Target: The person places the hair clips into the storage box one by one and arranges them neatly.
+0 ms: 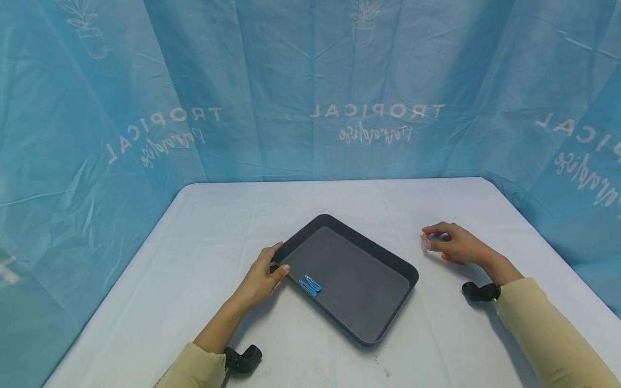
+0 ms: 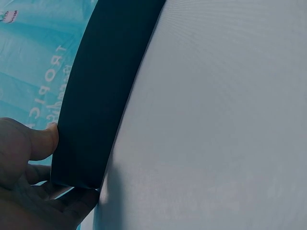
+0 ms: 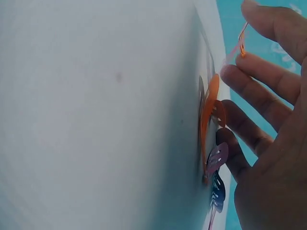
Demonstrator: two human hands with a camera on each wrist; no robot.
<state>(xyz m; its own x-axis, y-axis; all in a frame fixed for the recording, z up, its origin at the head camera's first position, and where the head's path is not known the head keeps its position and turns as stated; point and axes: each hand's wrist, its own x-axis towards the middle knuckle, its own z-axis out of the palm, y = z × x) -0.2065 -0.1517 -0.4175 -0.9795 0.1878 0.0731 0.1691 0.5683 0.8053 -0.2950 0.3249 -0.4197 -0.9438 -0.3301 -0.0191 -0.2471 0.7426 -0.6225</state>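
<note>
One dark tray [image 1: 361, 280] lies on one white surface [image 1: 218, 215], with two blue clips [image 1: 314, 283] inside it. Of two hands, one left hand [image 1: 262, 277] is at the tray's left corner and one right hand [image 1: 458, 246] to its right, with two black wrist devices [image 1: 480, 292] between them. Also right of the tray are one pinched orange clip [image 3: 242, 42] and, overlapping too much for an exact total, at least one other orange clip [image 3: 208, 110], one purple clip [image 3: 218, 158] and one dark blue clip [image 3: 218, 192].

A white-covered table [image 1: 218, 215] bears a dark grey tray [image 1: 359, 275] and, to its right, several coloured clips [image 3: 209, 108].
</note>
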